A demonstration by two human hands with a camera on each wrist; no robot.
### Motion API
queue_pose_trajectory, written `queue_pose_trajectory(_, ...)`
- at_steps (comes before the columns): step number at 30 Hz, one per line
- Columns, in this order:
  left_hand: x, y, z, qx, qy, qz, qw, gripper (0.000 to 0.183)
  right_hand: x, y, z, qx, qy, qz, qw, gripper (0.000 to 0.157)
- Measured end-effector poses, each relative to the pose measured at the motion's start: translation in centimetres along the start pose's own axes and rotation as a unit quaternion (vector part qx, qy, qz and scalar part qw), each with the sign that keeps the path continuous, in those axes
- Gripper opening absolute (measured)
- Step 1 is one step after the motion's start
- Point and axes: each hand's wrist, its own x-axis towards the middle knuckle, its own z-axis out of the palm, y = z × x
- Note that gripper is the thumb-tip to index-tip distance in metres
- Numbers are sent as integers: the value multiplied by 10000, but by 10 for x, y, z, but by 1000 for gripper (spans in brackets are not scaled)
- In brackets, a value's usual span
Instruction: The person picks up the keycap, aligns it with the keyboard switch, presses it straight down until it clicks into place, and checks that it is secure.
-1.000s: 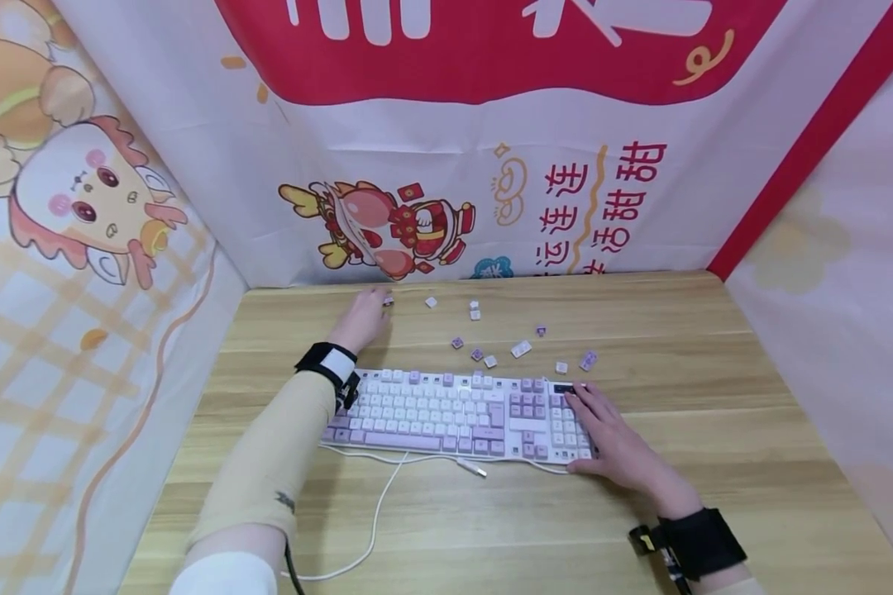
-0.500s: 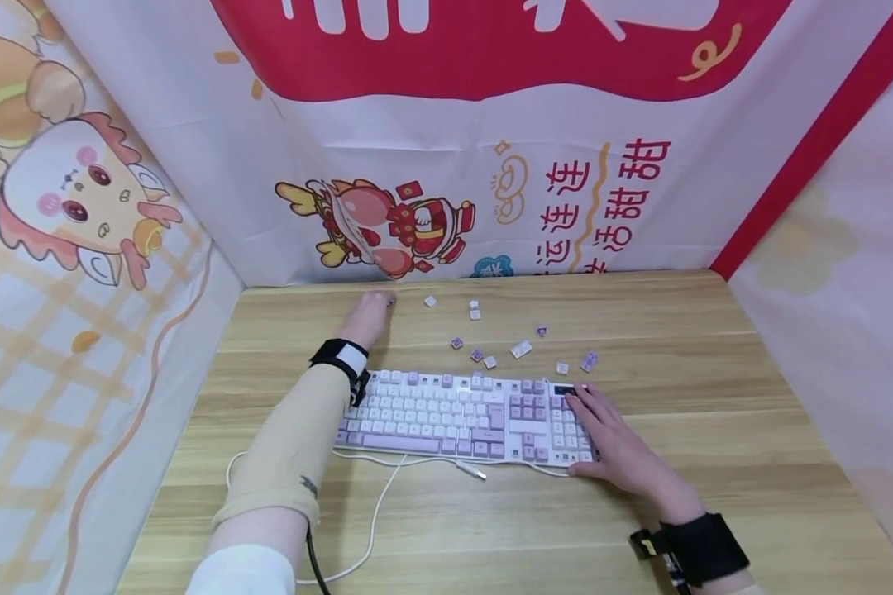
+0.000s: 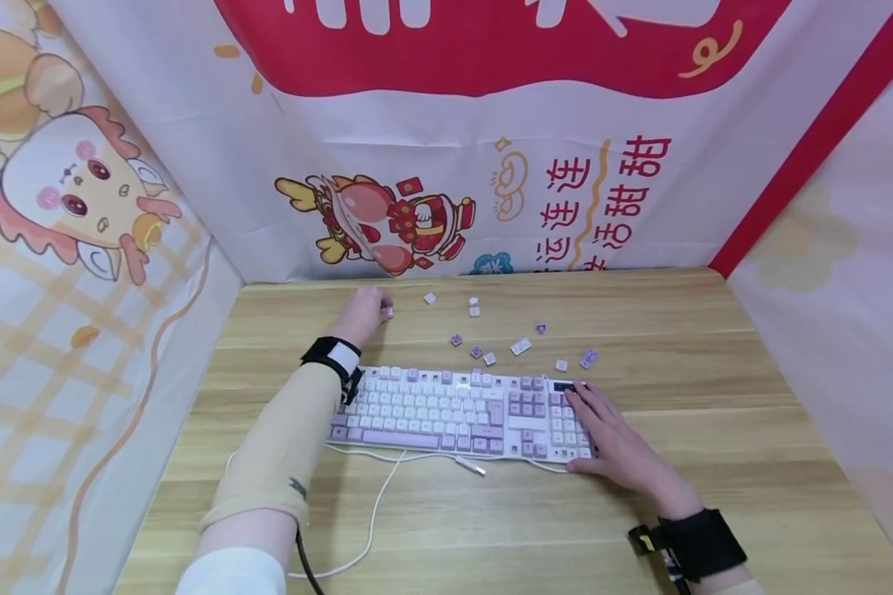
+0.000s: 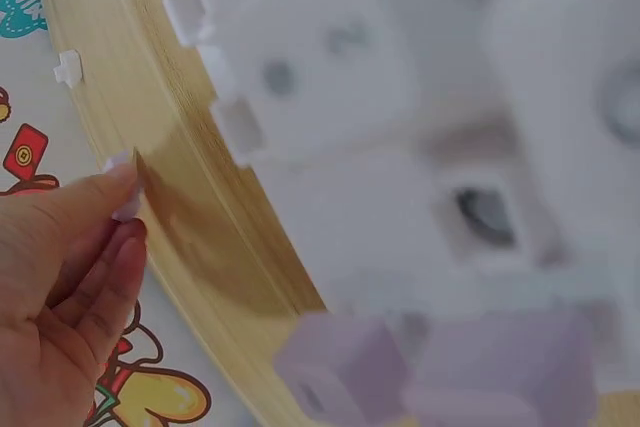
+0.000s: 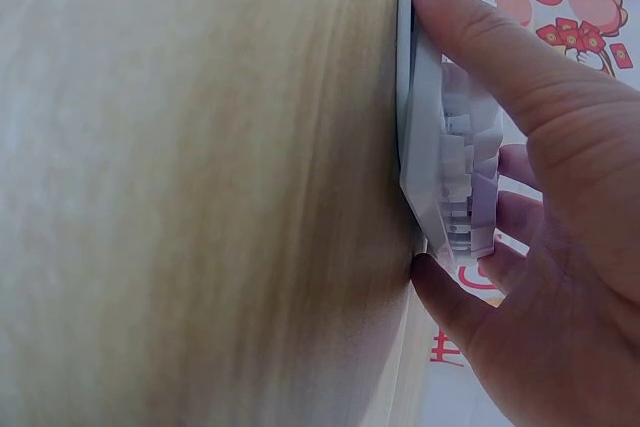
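Observation:
At the far left of the table, my left hand (image 3: 360, 317) pinches a small pale purple keycap (image 4: 128, 207) between thumb and fingers. Part of that keycap is covered by the fingertips. A white and lilac keyboard (image 3: 424, 413) lies across the middle of the table, its left end hidden under my left forearm. Several of its key places show bare switches, mostly along the top row. My right hand (image 3: 618, 446) grips the keyboard's right end, thumb on the near edge and the other fingers over the keys and far side.
Several loose keycaps lie behind the keyboard, among them a wide white keycap (image 3: 521, 346), a lilac keycap (image 3: 589, 358) and a white keycap (image 3: 430, 298). A white cable (image 3: 375, 516) runs along the near side, its plug (image 3: 470, 466) on the table. Printed cloth (image 3: 417, 116) hangs behind.
My left hand reached a keycap near the back edge and now holds it, drawn slightly toward me. The right hand keeps its place on the keyboard.

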Motion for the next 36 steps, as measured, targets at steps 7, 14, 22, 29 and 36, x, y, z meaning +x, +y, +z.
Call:
queue_pose_trajectory(7,-10,-3,-8,-61,272,342,9990,27,-1,-2,-1,-30,159,-141,9998,106)
queue_pose_trajectory(14,-17,-7,-12,-119,317,666,9972,29,0,-2,-2,1,93,-69,9999,105)
queue_pose_trajectory(22,-28,-11,-13,-49,149,1035,9945,40,1,-2,0,-23,-4,-32,10000,107)
queue_pose_trajectory(29,-38,-12,-17,-149,223,1587,9870,37,1,-1,0,-59,105,-120,9999,106)
queue_pose_trajectory(36,-53,-12,-29,-327,174,1734,9842,25,0,-2,1,5,147,-146,9998,105)
